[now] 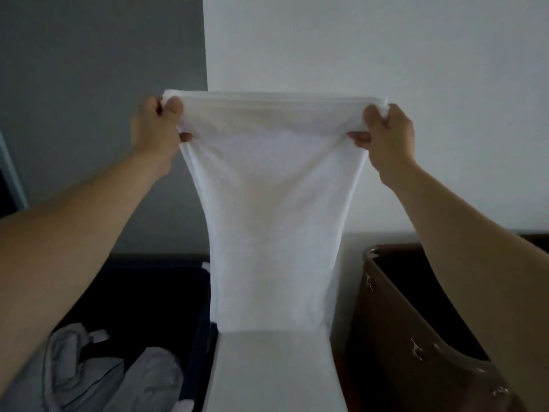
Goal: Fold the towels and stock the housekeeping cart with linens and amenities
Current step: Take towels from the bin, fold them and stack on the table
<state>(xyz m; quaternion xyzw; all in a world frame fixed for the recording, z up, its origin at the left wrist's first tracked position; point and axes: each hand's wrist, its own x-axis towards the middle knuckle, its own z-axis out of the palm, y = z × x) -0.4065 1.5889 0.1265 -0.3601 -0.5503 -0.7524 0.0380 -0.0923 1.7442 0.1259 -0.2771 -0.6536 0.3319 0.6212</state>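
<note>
A white towel hangs stretched in front of me, held up at chest height by its top edge. My left hand grips the top left corner, fingers curled round the bunched cloth. My right hand grips the top right corner the same way. The towel's lower end reaches down to a white flat surface below the middle of the view and seems to touch it.
A dark blue bin at lower left holds grey crumpled linen. A brown open container with metal fittings stands at lower right. A white wall and a grey wall rise behind.
</note>
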